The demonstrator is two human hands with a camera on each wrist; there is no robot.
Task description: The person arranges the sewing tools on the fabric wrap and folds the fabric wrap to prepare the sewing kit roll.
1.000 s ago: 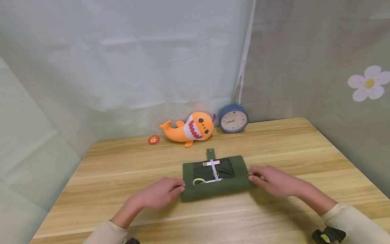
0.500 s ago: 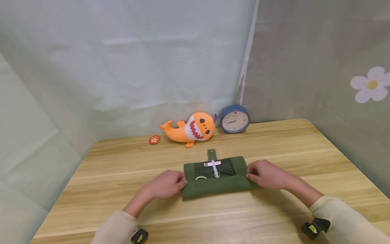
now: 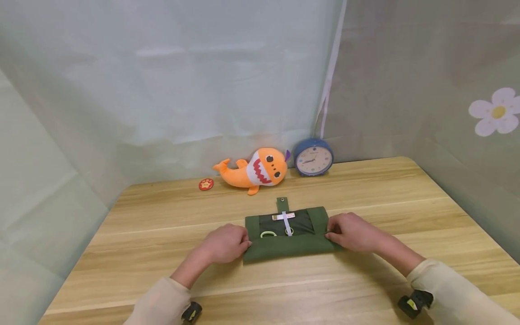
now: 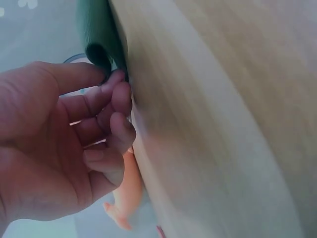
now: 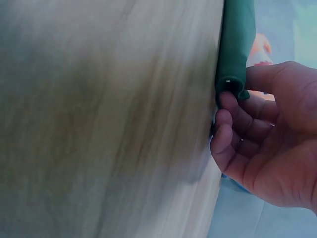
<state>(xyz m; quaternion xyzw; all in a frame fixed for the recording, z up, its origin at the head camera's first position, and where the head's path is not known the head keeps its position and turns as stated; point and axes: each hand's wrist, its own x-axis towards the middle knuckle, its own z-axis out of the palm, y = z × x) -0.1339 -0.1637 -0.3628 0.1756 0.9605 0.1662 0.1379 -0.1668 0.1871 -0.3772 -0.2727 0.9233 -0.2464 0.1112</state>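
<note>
A dark green fabric roll-up pouch (image 3: 292, 248) lies on the table, its near edge folded over toward the back. My left hand (image 3: 225, 243) pinches the fold's left end between thumb and fingers. At the other end, my right hand (image 3: 352, 232) pinches it the same way. Both wrist views show the fold as a hollow roll, with the left fingers (image 4: 121, 96) and right fingers (image 5: 229, 101) at its ends. Inside the pouch, a pale strap (image 3: 286, 223) crosses a small whitish strip (image 3: 283, 216). A light green loop (image 3: 268, 234) peeks out above the fold; its lower part is hidden.
Behind the pouch lie an orange plush shark (image 3: 256, 170) and a round red badge (image 3: 206, 184). A blue alarm clock (image 3: 313, 157) stands to their right. The pouch's snap tab (image 3: 282, 204) points to the back. Fabric curtains (image 3: 227, 90) border the wooden table (image 3: 260, 293).
The folded edge has moved away from me, covering more of the pouch's inside, including a white stick and part of the green loop. Both hands have shifted slightly inward and farther from me with it.
</note>
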